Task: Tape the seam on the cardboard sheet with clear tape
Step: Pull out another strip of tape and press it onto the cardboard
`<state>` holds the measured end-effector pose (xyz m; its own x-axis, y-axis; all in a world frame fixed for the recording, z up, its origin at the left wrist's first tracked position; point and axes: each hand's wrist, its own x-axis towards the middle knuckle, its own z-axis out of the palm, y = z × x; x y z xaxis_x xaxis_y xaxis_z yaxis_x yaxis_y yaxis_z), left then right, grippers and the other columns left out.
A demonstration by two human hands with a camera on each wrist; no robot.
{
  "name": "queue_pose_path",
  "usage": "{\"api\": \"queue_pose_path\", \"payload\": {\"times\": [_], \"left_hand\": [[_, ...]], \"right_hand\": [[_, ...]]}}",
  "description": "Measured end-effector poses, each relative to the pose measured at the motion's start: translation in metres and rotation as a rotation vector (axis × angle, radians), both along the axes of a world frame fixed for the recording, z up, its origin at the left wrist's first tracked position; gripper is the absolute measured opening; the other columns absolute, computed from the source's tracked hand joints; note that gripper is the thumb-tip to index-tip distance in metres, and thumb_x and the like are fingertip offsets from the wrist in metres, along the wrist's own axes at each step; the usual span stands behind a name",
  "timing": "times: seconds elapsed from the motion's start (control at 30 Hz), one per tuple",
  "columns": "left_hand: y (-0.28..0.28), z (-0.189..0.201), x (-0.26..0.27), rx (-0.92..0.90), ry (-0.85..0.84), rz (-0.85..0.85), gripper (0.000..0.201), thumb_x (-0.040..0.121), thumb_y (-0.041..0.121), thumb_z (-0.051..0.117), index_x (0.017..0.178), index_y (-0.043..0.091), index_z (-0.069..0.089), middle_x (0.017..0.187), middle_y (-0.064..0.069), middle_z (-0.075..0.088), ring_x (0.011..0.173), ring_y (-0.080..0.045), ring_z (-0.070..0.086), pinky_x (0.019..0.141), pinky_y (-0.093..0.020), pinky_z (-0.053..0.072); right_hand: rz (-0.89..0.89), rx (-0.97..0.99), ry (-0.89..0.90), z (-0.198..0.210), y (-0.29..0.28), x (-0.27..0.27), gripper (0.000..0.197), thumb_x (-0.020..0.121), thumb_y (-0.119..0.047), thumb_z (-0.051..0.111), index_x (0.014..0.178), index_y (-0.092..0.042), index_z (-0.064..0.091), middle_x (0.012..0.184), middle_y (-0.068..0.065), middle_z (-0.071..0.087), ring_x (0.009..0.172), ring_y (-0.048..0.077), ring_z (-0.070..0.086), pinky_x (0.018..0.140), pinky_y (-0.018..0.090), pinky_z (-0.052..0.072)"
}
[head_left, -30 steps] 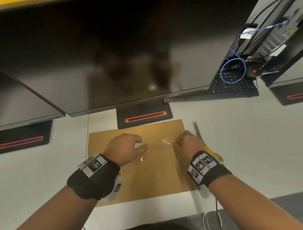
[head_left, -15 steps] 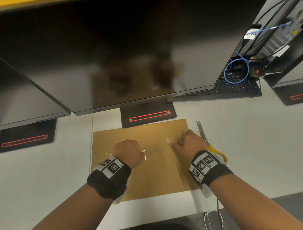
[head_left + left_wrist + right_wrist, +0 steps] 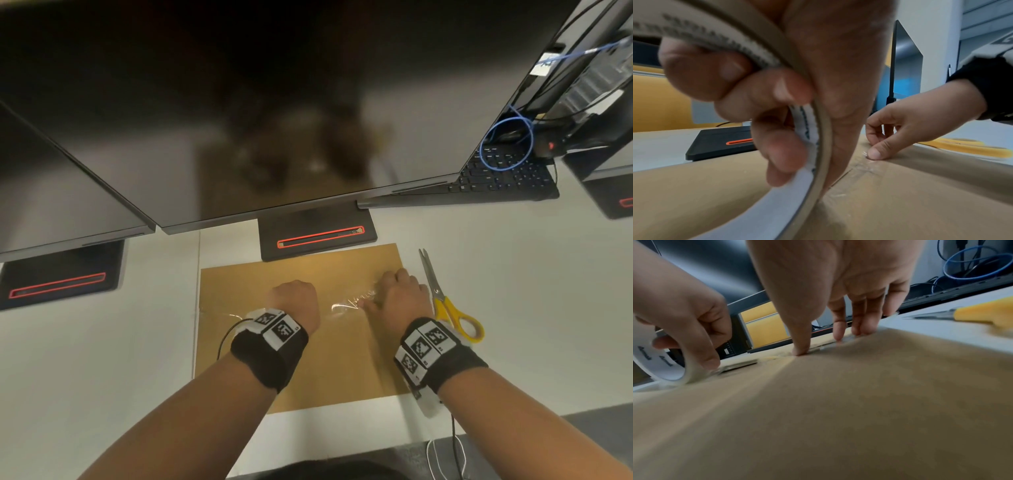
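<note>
A brown cardboard sheet (image 3: pixel 325 359) lies flat on the white desk, with a seam (image 3: pixel 844 175) running across it. My left hand (image 3: pixel 296 299) grips the clear tape roll (image 3: pixel 823 138), fingers through its core, and the roll (image 3: pixel 663 368) stands on edge on the sheet. A strip of clear tape (image 3: pixel 346 306) runs from the roll along the seam to my right hand (image 3: pixel 399 296). That hand presses the strip's end down with its thumb (image 3: pixel 801 345) and straight fingers near the sheet's right edge. In the head view the roll is hidden under my left hand.
Yellow-handled scissors (image 3: pixel 445 305) lie on the desk just right of the cardboard, close to my right wrist. A monitor stand (image 3: pixel 318 236) touches the sheet's far edge under a large dark screen. A keyboard (image 3: pixel 507 178) and a blue cable sit at the back right.
My left forearm has swung in over the cardboard and the white roll, seen earlier beside the hand, is now hidden beneath it. The right hand keeps pressing the tape end at the right edge.
</note>
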<state>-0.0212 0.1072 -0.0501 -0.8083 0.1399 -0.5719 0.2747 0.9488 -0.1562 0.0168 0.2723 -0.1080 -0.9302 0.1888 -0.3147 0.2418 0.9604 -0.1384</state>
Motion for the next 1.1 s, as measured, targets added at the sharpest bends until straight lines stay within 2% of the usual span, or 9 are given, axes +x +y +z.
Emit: {"api": "queue_pose_path", "payload": {"times": [0.1, 0.17, 0.37, 0.53, 0.67, 0.83, 0.87, 0.97, 1.1], "left_hand": [[0.002, -0.001, 0.001, -0.005, -0.007, -0.013, 0.022, 0.087, 0.008, 0.05, 0.101, 0.011, 0.067, 0.106, -0.004, 0.068, 0.097, -0.022, 0.067, 0.075, -0.028, 0.049], [0.001, 0.0, 0.0, -0.009, -0.012, -0.017, 0.023, 0.087, 0.007, 0.05, 0.102, 0.011, 0.067, 0.106, -0.004, 0.068, 0.098, -0.022, 0.067, 0.077, -0.028, 0.05], [-0.006, -0.001, 0.0, 0.018, -0.008, 0.013, 0.021, 0.087, 0.011, 0.051, 0.102, 0.011, 0.066, 0.106, -0.005, 0.068, 0.097, -0.023, 0.067, 0.075, -0.028, 0.049], [-0.033, 0.004, -0.004, 0.119, -0.004, 0.055, 0.048, 0.085, 0.059, 0.048, 0.092, 0.014, 0.062, 0.09, -0.003, 0.063, 0.083, -0.022, 0.061, 0.067, -0.028, 0.044], [-0.077, 0.007, -0.007, 0.324, -0.103, 0.119, 0.052, 0.082, 0.072, 0.043, 0.072, 0.022, 0.054, 0.075, 0.004, 0.06, 0.08, -0.019, 0.058, 0.072, -0.032, 0.044], [-0.1, 0.007, -0.003, 0.58, -0.157, 0.127, 0.044, 0.086, 0.062, 0.05, 0.068, 0.022, 0.049, 0.067, 0.004, 0.054, 0.073, -0.02, 0.054, 0.066, -0.032, 0.04], [-0.1, 0.006, -0.002, 0.588, -0.126, 0.108, 0.043, 0.087, 0.061, 0.05, 0.066, 0.023, 0.047, 0.066, 0.005, 0.051, 0.071, -0.018, 0.051, 0.064, -0.031, 0.037], [-0.097, 0.003, 0.001, 0.612, -0.07, 0.101, 0.041, 0.087, 0.058, 0.053, 0.061, 0.028, 0.043, 0.063, 0.007, 0.047, 0.067, -0.012, 0.046, 0.06, -0.029, 0.034], [-0.089, -0.001, 0.003, 0.602, -0.006, 0.08, 0.043, 0.087, 0.056, 0.053, 0.057, 0.028, 0.04, 0.061, 0.007, 0.045, 0.068, -0.015, 0.048, 0.06, -0.028, 0.034]], "right_hand": [[0.095, -0.144, 0.037, -0.007, -0.012, -0.001, 0.02, 0.089, -0.022, 0.05, 0.103, -0.01, 0.06, 0.105, 0.008, 0.056, 0.098, 0.027, 0.056, 0.085, 0.037, 0.046], [0.116, -0.228, 0.027, -0.007, -0.019, -0.002, 0.017, 0.089, -0.006, 0.048, 0.101, -0.006, 0.06, 0.106, 0.011, 0.057, 0.095, 0.029, 0.058, 0.081, 0.035, 0.047], [0.13, -0.258, 0.021, -0.002, -0.027, -0.005, 0.025, 0.089, -0.029, 0.053, 0.095, -0.006, 0.061, 0.103, 0.01, 0.058, 0.091, 0.025, 0.056, 0.074, 0.028, 0.042], [0.138, -0.111, -0.064, -0.005, -0.038, -0.007, 0.066, 0.078, -0.066, 0.051, 0.108, -0.008, 0.059, 0.113, 0.01, 0.054, 0.104, 0.028, 0.053, 0.089, 0.037, 0.046], [0.111, -0.08, -0.135, -0.005, -0.043, -0.015, 0.066, 0.081, -0.062, 0.053, 0.115, -0.006, 0.056, 0.119, 0.01, 0.053, 0.108, 0.029, 0.052, 0.092, 0.04, 0.046], [0.12, -0.339, -0.209, 0.001, -0.062, -0.017, 0.011, 0.088, -0.02, 0.053, 0.083, -0.011, 0.058, 0.093, 0.011, 0.059, 0.085, 0.026, 0.057, 0.074, 0.029, 0.046], [0.104, -0.374, -0.182, 0.002, -0.064, -0.014, 0.014, 0.087, -0.017, 0.052, 0.073, -0.013, 0.052, 0.088, 0.011, 0.057, 0.08, 0.025, 0.054, 0.07, 0.029, 0.044], [0.045, -0.431, -0.122, 0.003, -0.068, -0.008, 0.031, 0.086, -0.024, 0.054, 0.06, -0.019, 0.036, 0.081, 0.007, 0.05, 0.074, 0.022, 0.048, 0.066, 0.028, 0.039], [0.006, -0.425, -0.129, -0.001, -0.07, -0.013, 0.033, 0.084, -0.043, 0.055, 0.067, -0.016, 0.045, 0.08, 0.005, 0.054, 0.076, 0.022, 0.052, 0.067, 0.028, 0.041]]}}
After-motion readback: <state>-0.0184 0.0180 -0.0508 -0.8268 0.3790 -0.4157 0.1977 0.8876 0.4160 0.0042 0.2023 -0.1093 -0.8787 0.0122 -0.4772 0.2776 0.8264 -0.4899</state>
